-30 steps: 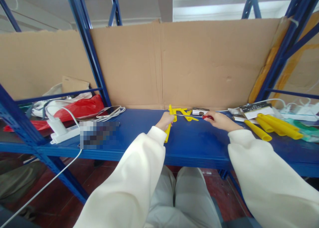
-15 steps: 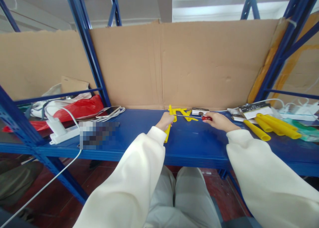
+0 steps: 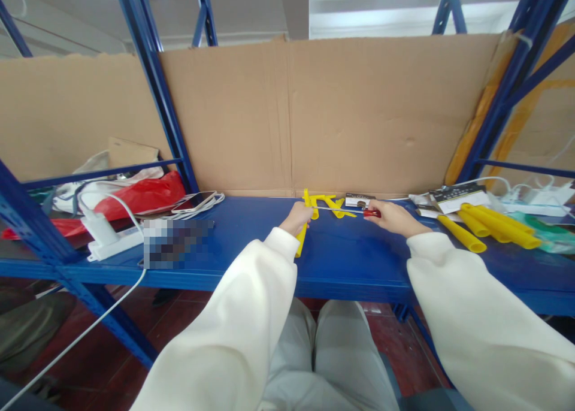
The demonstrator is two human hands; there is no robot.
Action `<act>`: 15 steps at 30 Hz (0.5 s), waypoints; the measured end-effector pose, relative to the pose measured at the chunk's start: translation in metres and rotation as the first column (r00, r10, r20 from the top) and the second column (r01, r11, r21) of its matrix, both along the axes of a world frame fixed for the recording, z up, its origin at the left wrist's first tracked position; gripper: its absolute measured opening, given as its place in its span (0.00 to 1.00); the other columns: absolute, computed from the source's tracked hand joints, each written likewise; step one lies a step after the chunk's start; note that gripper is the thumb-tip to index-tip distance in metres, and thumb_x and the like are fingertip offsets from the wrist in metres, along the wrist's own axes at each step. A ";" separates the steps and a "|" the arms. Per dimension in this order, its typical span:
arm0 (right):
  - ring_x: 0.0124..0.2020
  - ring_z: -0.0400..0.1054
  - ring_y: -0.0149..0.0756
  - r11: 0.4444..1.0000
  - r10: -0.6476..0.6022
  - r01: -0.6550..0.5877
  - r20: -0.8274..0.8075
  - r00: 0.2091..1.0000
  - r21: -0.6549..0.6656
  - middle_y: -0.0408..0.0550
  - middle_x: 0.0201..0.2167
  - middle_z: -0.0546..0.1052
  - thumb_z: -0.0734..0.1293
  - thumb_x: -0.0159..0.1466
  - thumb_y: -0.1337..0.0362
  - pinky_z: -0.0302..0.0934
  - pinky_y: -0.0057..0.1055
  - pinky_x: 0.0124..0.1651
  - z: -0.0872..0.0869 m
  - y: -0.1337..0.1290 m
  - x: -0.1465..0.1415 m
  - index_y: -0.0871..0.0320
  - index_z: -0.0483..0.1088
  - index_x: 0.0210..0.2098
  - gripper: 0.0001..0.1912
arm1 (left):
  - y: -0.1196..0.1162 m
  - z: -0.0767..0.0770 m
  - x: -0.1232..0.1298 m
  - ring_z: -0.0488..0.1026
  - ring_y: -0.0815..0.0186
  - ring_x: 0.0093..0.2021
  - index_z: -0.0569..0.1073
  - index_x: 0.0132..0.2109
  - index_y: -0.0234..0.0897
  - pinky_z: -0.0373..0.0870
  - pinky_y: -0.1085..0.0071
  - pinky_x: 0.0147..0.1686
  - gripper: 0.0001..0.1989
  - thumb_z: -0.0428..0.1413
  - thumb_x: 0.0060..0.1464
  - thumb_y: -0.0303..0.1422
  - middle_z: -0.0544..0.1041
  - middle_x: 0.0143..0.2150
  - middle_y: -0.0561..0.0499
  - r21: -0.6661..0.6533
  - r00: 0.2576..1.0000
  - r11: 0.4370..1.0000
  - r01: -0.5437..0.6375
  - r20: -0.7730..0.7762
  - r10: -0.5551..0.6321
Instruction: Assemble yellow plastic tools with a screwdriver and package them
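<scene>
My left hand (image 3: pixel 296 218) is closed around a yellow tube (image 3: pixel 301 242) that stands tilted over the blue shelf (image 3: pixel 251 231). My right hand (image 3: pixel 390 217) grips the red handle of a screwdriver-like tool (image 3: pixel 372 213). Its thin metal shaft runs left from the handle and reaches the tube at my left fingers. Whether the tip enters the tube is too small to tell. Just behind the shaft, several cut yellow pieces (image 3: pixel 334 206) lie on the shelf, and a small black-and-white box (image 3: pixel 358 199) rests against the cardboard.
Several yellow tubes (image 3: pixel 501 225) lie at the right, beside flat black-and-white packaging (image 3: pixel 460 198). A white power strip (image 3: pixel 117 243), a phone (image 3: pixel 194 202) with coiled cable and a red bag (image 3: pixel 141 196) are at the left. Cardboard (image 3: pixel 350 111) closes off the back.
</scene>
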State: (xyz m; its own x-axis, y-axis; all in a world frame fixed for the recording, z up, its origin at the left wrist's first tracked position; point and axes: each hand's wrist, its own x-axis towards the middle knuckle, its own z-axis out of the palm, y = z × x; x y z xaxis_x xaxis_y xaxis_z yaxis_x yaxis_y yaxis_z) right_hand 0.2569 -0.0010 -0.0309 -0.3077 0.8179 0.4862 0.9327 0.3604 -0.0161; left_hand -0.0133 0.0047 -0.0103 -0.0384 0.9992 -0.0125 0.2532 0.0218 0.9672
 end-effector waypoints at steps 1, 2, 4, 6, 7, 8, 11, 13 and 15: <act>0.34 0.75 0.44 1.000 0.018 -0.018 -0.002 1.000 -0.011 0.50 0.35 0.82 0.64 0.63 0.56 0.63 0.34 0.37 0.000 0.000 0.000 0.51 0.71 0.35 0.07 | 0.000 0.000 0.000 0.58 0.72 0.18 0.68 0.28 0.34 0.54 0.76 0.20 0.11 0.52 0.55 0.17 0.61 0.17 0.57 0.000 1.000 1.000 -0.003 -0.006 0.003; 0.36 0.75 0.44 0.999 0.032 -0.032 -0.007 0.999 -0.022 0.51 0.37 0.82 0.64 0.64 0.56 0.64 0.35 0.38 0.000 0.000 -0.001 0.52 0.72 0.35 0.08 | -0.001 0.001 0.000 0.58 0.73 0.18 0.68 0.29 0.34 0.54 0.76 0.20 0.10 0.52 0.55 0.17 0.61 0.17 0.57 0.000 1.000 1.000 -0.006 -0.007 0.006; 0.40 0.76 0.46 0.999 0.039 -0.040 -0.024 0.999 -0.034 0.52 0.40 0.82 0.63 0.65 0.56 0.65 0.36 0.41 0.001 0.000 -0.001 0.52 0.74 0.36 0.10 | -0.002 0.001 0.000 0.57 0.73 0.18 0.68 0.29 0.34 0.53 0.76 0.20 0.10 0.53 0.55 0.17 0.61 0.17 0.57 0.000 1.000 1.000 -0.012 -0.002 0.012; 0.39 0.76 0.45 0.998 0.034 -0.037 -0.042 0.999 -0.060 0.52 0.39 0.82 0.62 0.65 0.55 0.65 0.36 0.40 0.001 0.000 -0.002 0.52 0.74 0.37 0.11 | -0.003 0.002 0.000 0.57 0.74 0.18 0.67 0.29 0.34 0.52 0.76 0.19 0.11 0.53 0.55 0.17 0.61 0.18 0.57 -0.002 1.000 1.000 -0.013 -0.003 0.013; 0.38 0.76 0.45 0.996 0.029 -0.033 -0.053 0.998 -0.080 0.51 0.38 0.82 0.63 0.65 0.55 0.65 0.36 0.39 0.001 -0.001 -0.002 0.52 0.74 0.36 0.11 | -0.003 0.002 0.000 0.57 0.74 0.18 0.67 0.28 0.35 0.52 0.76 0.19 0.11 0.52 0.56 0.17 0.61 0.18 0.57 -0.002 1.000 1.000 -0.013 -0.004 0.013; 0.37 0.76 0.44 0.995 0.021 -0.027 -0.063 0.998 -0.098 0.50 0.37 0.82 0.64 0.64 0.55 0.65 0.35 0.38 0.001 -0.001 -0.003 0.51 0.74 0.36 0.10 | -0.004 0.003 0.000 0.57 0.74 0.18 0.67 0.28 0.35 0.52 0.76 0.19 0.12 0.52 0.56 0.17 0.61 0.18 0.57 -0.002 1.000 1.000 -0.013 -0.004 0.013; 0.34 0.75 0.43 0.994 -0.027 0.019 -0.080 0.996 -0.104 0.49 0.36 0.82 0.68 0.60 0.55 0.62 0.33 0.34 0.001 -0.001 -0.004 0.51 0.71 0.37 0.09 | -0.005 0.003 0.000 0.57 0.75 0.17 0.66 0.27 0.35 0.52 0.76 0.19 0.13 0.51 0.57 0.16 0.61 0.18 0.57 -0.001 1.000 1.000 -0.015 0.000 0.015; 0.31 0.74 0.42 0.996 -0.056 0.051 -0.070 0.996 -0.074 0.48 0.34 0.81 0.69 0.60 0.56 0.60 0.31 0.31 0.001 -0.001 -0.004 0.51 0.70 0.37 0.08 | -0.004 0.003 0.000 0.56 0.75 0.17 0.66 0.27 0.35 0.52 0.76 0.19 0.13 0.52 0.56 0.16 0.61 0.17 0.57 -0.004 1.000 1.000 -0.017 0.003 0.017; 0.30 0.73 0.41 0.998 -0.053 0.051 -0.053 0.997 -0.047 0.48 0.32 0.80 0.67 0.61 0.57 0.58 0.31 0.31 0.001 -0.001 -0.004 0.51 0.69 0.35 0.06 | -0.003 0.002 0.000 0.56 0.75 0.17 0.66 0.27 0.35 0.53 0.76 0.20 0.13 0.52 0.55 0.16 0.61 0.17 0.57 -0.006 1.000 1.000 -0.017 0.006 0.017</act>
State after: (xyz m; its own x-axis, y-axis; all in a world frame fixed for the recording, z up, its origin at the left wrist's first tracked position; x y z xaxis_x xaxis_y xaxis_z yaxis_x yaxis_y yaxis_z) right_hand 0.2534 -0.0020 -0.0301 -0.2383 0.8539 0.4628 0.9474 0.3093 -0.0829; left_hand -0.0131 0.0016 -0.0079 -0.0552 0.9983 -0.0190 0.2471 0.0321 0.9685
